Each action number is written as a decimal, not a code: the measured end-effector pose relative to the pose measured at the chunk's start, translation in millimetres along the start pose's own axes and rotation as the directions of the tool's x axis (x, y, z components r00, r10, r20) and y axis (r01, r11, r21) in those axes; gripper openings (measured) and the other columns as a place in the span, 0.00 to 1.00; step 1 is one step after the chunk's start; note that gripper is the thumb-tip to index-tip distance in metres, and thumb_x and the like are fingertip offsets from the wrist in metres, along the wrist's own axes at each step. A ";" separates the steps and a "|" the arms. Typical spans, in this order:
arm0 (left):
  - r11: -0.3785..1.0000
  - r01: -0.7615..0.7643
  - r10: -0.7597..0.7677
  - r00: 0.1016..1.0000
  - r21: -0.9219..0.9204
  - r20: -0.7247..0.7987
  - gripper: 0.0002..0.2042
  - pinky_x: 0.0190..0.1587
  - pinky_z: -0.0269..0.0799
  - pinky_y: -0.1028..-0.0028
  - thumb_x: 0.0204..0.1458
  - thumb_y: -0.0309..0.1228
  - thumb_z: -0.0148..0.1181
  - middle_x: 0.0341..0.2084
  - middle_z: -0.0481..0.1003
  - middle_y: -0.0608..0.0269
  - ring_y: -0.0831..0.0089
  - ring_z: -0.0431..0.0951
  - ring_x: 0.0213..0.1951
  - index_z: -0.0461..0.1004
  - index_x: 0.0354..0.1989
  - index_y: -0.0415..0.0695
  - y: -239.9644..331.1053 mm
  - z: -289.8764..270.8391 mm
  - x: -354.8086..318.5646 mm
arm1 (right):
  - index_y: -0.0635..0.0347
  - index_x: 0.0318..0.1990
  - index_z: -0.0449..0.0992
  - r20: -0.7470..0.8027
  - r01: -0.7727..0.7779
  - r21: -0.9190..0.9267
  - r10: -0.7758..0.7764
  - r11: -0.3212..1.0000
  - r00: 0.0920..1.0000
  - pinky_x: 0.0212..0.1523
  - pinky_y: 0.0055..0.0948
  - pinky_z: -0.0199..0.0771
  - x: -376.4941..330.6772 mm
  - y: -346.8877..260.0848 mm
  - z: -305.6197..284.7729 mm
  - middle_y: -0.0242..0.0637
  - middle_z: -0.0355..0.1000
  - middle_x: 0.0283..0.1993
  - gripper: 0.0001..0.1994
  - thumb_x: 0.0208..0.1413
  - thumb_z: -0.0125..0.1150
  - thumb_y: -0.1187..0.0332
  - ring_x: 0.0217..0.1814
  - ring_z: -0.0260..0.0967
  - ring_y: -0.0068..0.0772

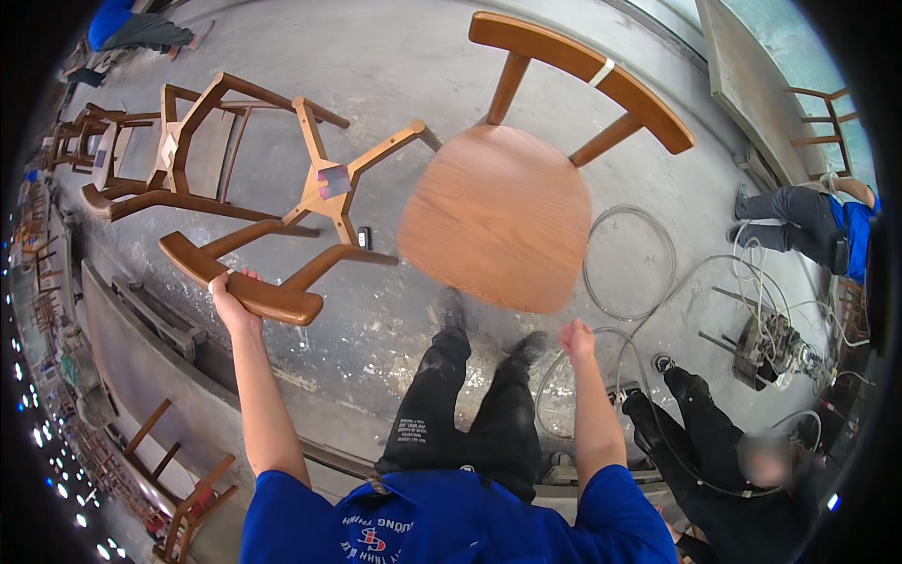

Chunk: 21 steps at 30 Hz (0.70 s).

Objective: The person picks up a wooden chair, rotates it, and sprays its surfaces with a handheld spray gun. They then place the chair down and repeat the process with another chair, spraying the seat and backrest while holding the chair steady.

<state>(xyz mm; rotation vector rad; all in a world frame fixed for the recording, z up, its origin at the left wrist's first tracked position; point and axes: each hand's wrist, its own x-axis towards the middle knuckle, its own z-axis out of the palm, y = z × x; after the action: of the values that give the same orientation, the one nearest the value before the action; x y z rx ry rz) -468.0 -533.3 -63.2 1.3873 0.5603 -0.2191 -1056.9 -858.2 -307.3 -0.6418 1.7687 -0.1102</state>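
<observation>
My left hand point(237, 299) is wrapped around the curved brown backrest point(282, 303) of a seatless wooden chair frame. The frame's lighter cross brace point(310, 193) carries a small purple-and-grey patch point(333, 181) at its centre. To the right stands a finished-looking wooden chair point(498, 216) with a rounded brown seat and a pale strip point(602, 72) across its backrest. Just off the near right edge of that seat, my right hand point(576, 340) is curled closed, apart from the chair, with nothing visible in it.
More chair frames point(193, 150) stand at the left. A small black object point(365, 237) lies on the floor by the frame. Looped hoses point(631, 254) run right to a tangled machine point(775, 343). Co-workers are at lower right point(752, 508), far right point(799, 216) and upper left point(141, 33).
</observation>
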 end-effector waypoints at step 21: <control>0.977 -0.087 0.086 0.996 0.195 0.011 0.24 0.42 0.84 0.59 0.49 0.32 0.58 0.40 0.76 0.37 0.51 0.82 0.39 0.69 0.44 0.17 2.3 6.9 32.9 | 0.63 0.44 0.76 0.035 0.062 0.120 -0.066 0.991 0.997 0.36 0.32 0.76 -219.5 207.6 50.3 0.38 0.78 0.33 0.15 0.64 0.59 0.58 0.33 0.75 0.30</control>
<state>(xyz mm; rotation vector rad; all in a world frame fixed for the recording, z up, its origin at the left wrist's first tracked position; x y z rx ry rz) -437.2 -533.8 -77.0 1.5983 0.4848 -0.2095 -1051.5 -566.4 -214.5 -0.6101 1.6908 -0.2440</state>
